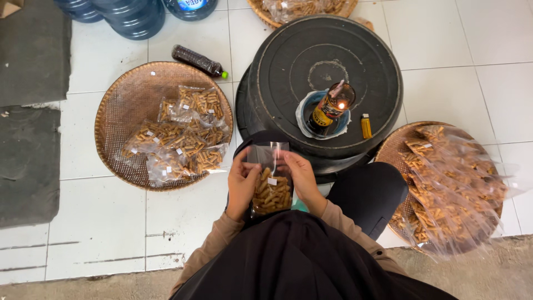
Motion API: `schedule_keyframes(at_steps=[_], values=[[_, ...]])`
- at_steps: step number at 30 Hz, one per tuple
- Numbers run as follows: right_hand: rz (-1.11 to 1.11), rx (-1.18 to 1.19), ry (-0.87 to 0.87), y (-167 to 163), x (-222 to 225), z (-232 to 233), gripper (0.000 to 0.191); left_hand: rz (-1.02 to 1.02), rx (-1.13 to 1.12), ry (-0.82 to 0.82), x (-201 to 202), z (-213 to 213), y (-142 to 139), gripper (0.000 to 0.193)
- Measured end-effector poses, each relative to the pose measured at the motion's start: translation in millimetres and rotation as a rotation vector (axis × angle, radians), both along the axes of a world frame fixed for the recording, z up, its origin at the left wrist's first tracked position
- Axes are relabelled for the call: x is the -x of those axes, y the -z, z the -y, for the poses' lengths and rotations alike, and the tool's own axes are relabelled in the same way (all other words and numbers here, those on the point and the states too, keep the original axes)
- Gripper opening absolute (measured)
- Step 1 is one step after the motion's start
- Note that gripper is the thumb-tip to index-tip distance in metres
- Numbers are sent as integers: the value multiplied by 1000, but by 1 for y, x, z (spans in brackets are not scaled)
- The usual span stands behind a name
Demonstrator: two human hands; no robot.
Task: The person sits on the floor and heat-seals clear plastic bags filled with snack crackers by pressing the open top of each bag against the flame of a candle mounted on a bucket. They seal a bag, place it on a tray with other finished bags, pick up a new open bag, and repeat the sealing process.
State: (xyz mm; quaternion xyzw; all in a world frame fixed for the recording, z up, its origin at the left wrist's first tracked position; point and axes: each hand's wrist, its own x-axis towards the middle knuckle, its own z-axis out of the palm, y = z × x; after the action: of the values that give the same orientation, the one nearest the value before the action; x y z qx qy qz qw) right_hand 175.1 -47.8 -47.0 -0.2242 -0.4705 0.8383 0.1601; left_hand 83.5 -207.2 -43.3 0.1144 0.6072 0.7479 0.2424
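I hold a small clear plastic bag (271,186) of brown stick snacks upright in front of me. My left hand (242,183) grips its left side and my right hand (302,178) grips its right side near the open top. Just beyond the bag, on an upturned black tub (327,61), a bottle lamp (332,106) burns with a small flame, standing in a blue dish. A yellow lighter (366,126) lies beside it.
A round woven tray (122,100) on my left holds several filled snack bags (183,139). A second woven tray (444,189) on my right carries several more bags. A dark bottle (199,61) lies on the white tiles, blue water jugs (133,16) stand beyond, grey mats (30,111) far left.
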Motion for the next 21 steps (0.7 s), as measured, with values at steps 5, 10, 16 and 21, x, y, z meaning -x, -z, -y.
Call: schedule_keyframes(at_steps=[5, 10, 16, 21], values=[[43, -27, 25, 0, 9, -12, 28, 103, 38, -21, 12, -2, 0, 26], [72, 8, 85, -13, 16, -18, 23, 133, 59, -29, 27, -5, -9, 24], [-36, -157, 50, -25, 16, -31, 17, -4, -82, -47, 35, -9, -26, 31], [20, -290, -77, -24, 18, -40, 21, -429, 213, 106, 48, 1, -41, 23]])
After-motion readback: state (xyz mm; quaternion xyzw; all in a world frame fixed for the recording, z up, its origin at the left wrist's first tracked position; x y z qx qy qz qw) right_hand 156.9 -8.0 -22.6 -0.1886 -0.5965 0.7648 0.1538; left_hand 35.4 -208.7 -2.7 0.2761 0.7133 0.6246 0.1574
